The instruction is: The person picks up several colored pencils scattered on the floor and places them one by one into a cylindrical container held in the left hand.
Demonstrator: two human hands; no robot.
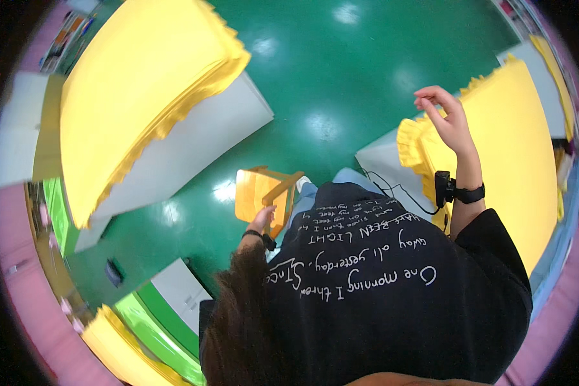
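Head view, the only one I get. Green glossy floor (315, 64) fills the middle.

Upper left is a thick stack of yellow sheets with ruffled edges (141, 83) on a pale grey table (206, 138). On the right, a second stack of yellow sheets (508, 154) lies on another grey table (383, 161). Lower left I see bright green sheets (154, 328), one more yellow pile (109, 350) and a white cabinet (180, 289). A thin black cable (399, 190) trails over the right table's corner.

The black shirt with white lettering (392, 296) and the dark hair (238, 321) cover the lower frame and hide whatever is under them.

The small wooden stool with a yellow seat (257, 193) stands on the floor between the two tables, just ahead of the blue-trousered leg (309, 193). It looks tipped. The seat faces left in the picture, and its long axis runs roughly away from the body, slightly slanted. Its legs are mostly hidden.

The left hand (264, 219) sits on the stool's near wooden rail, fingers closed over it.

The right hand (453, 122) is raised over the near corner of the right stack, clear of the sheets. Its fingers are curled and thumb and forefinger are almost meeting. I cannot tell whether anything is pinched there. A black strapped device (445, 186) is on that wrist.
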